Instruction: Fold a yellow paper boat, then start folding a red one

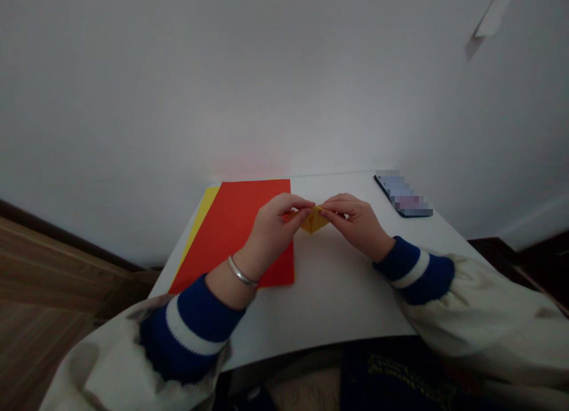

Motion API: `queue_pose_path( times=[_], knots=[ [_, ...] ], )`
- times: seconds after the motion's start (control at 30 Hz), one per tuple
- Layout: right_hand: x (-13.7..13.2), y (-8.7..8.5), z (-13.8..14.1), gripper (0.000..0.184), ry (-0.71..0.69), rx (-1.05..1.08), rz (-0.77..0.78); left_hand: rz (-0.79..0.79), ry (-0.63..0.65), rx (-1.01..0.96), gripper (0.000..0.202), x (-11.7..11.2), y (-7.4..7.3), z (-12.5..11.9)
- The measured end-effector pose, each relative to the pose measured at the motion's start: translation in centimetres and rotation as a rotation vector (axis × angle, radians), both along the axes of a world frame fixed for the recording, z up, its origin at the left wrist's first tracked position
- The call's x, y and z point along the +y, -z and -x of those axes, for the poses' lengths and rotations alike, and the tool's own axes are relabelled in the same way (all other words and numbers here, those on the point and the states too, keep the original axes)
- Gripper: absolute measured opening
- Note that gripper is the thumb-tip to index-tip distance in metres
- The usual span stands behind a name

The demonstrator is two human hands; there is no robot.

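A small folded piece of yellow paper is held between my two hands, above the middle of the table. My left hand pinches its upper left part between thumb and fingers. On the other side, my right hand pinches the upper right part the same way. The fingertips of both hands nearly meet at the top of the fold and hide part of it. Below and left of my left hand lies a red sheet of paper, partly covered by that hand and wrist.
Yellow paper shows from under the red sheet's left edge. A phone, its screen blurred out, rests at the back right of the white table. Behind the table rises a pale wall. Brown wooden furniture stands at the left.
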State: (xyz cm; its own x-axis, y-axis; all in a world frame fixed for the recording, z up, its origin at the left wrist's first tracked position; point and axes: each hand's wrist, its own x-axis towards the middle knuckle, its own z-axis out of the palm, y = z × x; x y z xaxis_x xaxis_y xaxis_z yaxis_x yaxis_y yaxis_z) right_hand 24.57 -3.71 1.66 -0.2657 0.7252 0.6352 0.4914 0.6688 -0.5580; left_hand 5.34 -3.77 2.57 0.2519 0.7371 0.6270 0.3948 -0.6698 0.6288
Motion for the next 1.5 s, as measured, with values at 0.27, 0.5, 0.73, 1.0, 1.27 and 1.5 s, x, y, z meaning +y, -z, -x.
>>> queue_pose_path(
  times=[0.27, 0.5, 0.73, 1.0, 1.27, 1.5],
  knots=[
    [0.3, 0.5, -0.3, 0.013, -0.008, 0.083, 0.096, 0.153, -0.050, -0.089, 0.008, 0.7, 0.6, 0.3],
    [0.9, 1.4, -0.6, 0.017, 0.036, 0.122, 0.184, 0.232, -0.048, -0.062, 0.012, 0.8, 0.8, 0.3],
    [1.2, 1.7, -0.8, 0.020, 0.103, 0.096, 0.272, 0.158, -0.066, 0.134, 0.014, 1.0, 1.3, 0.9],
    [1.2, 1.3, -0.8, 0.015, 0.085, -0.065, 0.319, 0.199, -0.112, 0.435, 0.013, 0.4, 0.2, 1.9],
    [-0.1, -0.3, -0.5, 0.041, -0.052, -0.329, 0.084, 0.120, -0.145, 0.669, 0.017, -0.2, -0.5, 1.9],
    [-0.3, -0.5, -0.7, 0.025, -0.001, -0.411, 0.013, 0.056, -0.133, 0.718, 0.022, -0.2, -0.4, 2.0]
  ],
)
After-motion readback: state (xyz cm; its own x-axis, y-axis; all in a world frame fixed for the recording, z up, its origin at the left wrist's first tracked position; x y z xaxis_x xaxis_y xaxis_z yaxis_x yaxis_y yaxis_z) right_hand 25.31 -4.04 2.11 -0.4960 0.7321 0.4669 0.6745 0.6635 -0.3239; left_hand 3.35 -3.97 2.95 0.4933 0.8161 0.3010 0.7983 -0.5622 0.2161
